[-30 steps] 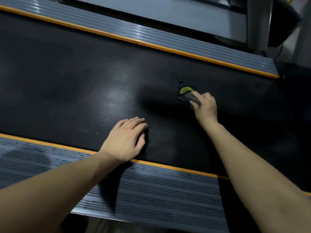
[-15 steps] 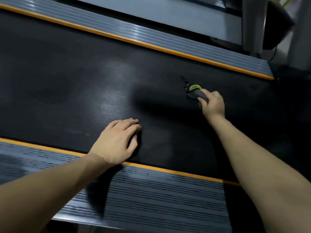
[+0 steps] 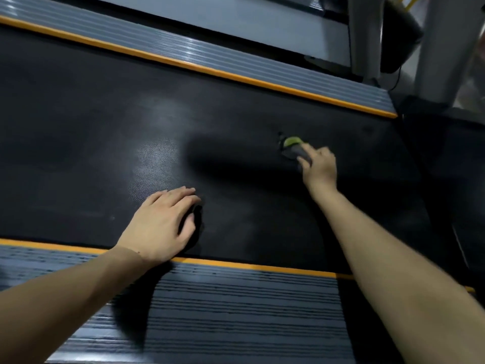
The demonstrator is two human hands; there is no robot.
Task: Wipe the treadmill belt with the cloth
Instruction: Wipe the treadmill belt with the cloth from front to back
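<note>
Black treadmill belt under both my hands: left hand lay flat, fingers straight, right hand pinched the grey-green cloth against it.

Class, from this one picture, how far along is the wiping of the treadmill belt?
Done: cannot be judged; the belt shows no clear wiped track. In hand: the right hand presses a grey-green cloth on the belt's far part, while the left hand rests flat near the near edge. Left: seemingly most of the belt.
</note>
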